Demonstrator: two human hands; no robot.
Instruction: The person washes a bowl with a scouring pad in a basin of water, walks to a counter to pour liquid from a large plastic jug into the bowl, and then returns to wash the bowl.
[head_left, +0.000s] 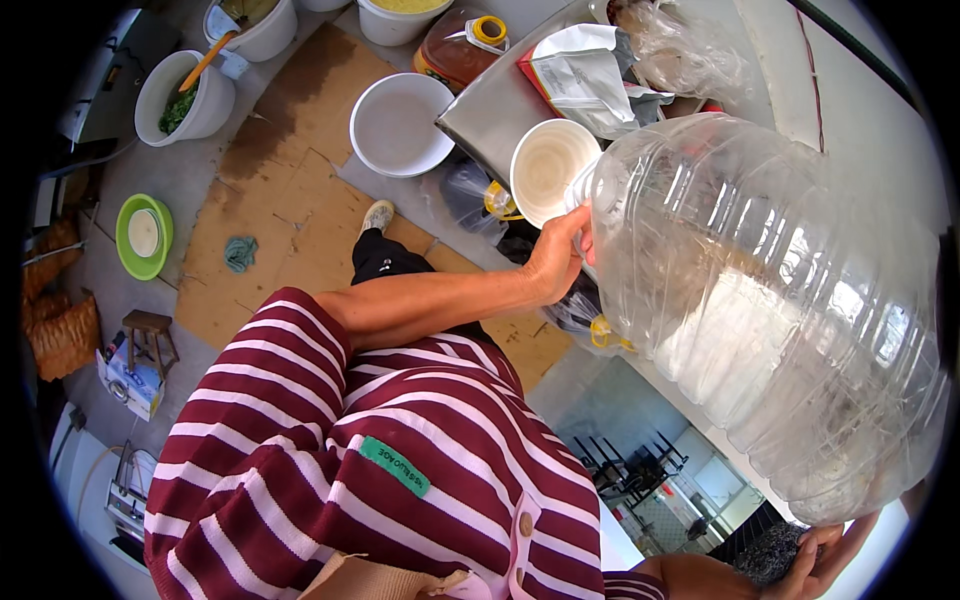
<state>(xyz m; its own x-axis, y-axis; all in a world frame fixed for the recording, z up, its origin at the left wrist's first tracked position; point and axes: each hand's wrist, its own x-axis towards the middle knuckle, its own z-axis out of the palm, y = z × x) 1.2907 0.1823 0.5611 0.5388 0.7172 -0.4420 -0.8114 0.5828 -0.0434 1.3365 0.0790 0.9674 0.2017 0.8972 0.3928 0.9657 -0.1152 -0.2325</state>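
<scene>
A large ribbed clear plastic bottle (810, 225) lies tilted on the right, between my two hands. My left hand (559, 255) grips it at the neck end. That end meets the rim of a white tub (553, 161), whose inside looks off-white. At the bottle's base, my right hand (821, 555) supports it from below, partly cut off by the dark rim of the picture. A white mass (731, 330) shows through the bottle's wall; what it is cannot be told. Beside my right hand is a dark grey fuzzy thing (769, 553), too unclear to name.
Behind the tub, a metal tray (499, 109) carries a torn foil bag (574, 71) and crumpled clear plastic (682, 52). Floor items include a white basin (401, 124), a jug of amber liquid (457, 52), a bucket of greens (187, 97), a green basin (144, 236) and flattened cardboard (300, 202).
</scene>
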